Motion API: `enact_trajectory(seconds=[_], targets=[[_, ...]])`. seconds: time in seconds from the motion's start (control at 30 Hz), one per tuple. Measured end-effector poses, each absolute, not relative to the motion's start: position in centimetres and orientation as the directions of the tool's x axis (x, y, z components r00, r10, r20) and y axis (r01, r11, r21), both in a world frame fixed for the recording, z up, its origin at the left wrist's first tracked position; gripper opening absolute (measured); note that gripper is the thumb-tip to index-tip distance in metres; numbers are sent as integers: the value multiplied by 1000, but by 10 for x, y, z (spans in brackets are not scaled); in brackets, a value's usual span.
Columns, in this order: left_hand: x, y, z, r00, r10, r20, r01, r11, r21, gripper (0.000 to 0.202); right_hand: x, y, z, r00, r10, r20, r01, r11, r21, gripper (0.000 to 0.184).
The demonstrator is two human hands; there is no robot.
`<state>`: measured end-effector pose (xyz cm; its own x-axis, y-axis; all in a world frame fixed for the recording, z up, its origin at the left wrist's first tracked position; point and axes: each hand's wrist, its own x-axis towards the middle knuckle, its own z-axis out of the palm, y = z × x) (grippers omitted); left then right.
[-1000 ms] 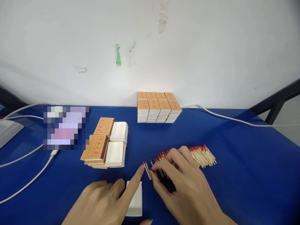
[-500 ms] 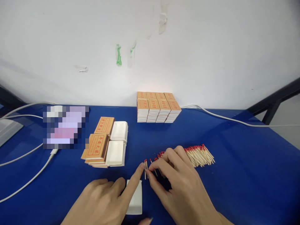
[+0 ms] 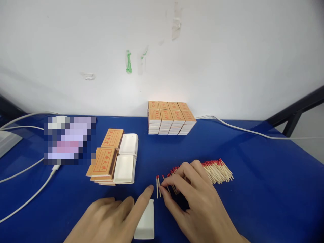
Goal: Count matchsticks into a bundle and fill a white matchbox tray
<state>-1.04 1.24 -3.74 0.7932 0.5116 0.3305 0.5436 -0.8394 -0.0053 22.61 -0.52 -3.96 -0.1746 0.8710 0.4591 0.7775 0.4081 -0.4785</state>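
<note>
While my left hand [image 3: 111,219] lies over the white matchbox tray [image 3: 146,221] with its index finger stretched out and nothing gripped, I see my right hand [image 3: 194,202] resting on the pile of matches [image 3: 217,168]. Its thumb and forefinger are closed on two matches [image 3: 158,185] that lie just beside the left fingertip on the blue table [image 3: 265,189].

Small packing workbench: stacked matchboxes [image 3: 171,116], loose matches [image 3: 215,167], blue table [image 3: 265,189].
</note>
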Motion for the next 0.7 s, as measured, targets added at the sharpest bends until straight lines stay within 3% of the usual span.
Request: enact_trajectory(seconds=[0.27, 0.7], targets=[[-12, 10, -37, 797, 522, 305, 554, -832, -22, 59, 225, -6, -36, -177, 860, 479, 758, 430, -491, 16], [-15, 11, -35, 778, 520, 353, 561, -828, -16, 55, 234, -6, -37, -176, 840, 513, 832, 406, -379, 20]])
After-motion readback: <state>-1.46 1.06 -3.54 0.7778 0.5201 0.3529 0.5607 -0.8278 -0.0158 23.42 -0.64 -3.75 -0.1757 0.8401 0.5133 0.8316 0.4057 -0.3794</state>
